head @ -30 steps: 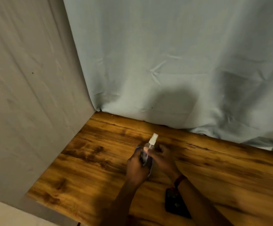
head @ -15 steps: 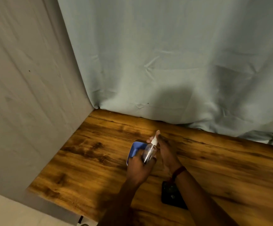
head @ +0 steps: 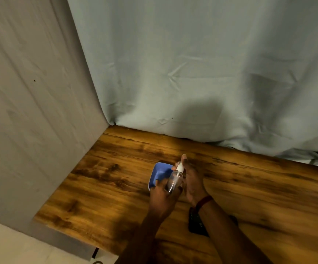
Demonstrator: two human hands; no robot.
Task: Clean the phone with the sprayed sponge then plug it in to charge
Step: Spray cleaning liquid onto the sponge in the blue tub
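The worktop (head: 259, 187) runs wide to my right, and everything I handle sits toward its left end, well in from the back edge. The phone (head: 196, 223) lies flat and dark near the front edge, half hidden under my right forearm, its long axis running roughly from front edge to back edge. It is on my side of both hands, so I judge that reaching it means drawing back toward myself. My right grip (head: 193, 181) is the nearer of the two, with the phone just behind its wrist. My left grip (head: 162, 197) holds the near edge of the blue sponge (head: 159, 173), thumb on top, and the sponge's far corner points at the back left corner. My right grip seems to be wrapped around the spray bottle (head: 174, 181), though the two hands crowd it and I cannot be sure of every finger. The bottle tilts up and away from me, and my forefinger (head: 183, 159) sits over its white nozzle (head: 180, 167), which faces left over the sponge.
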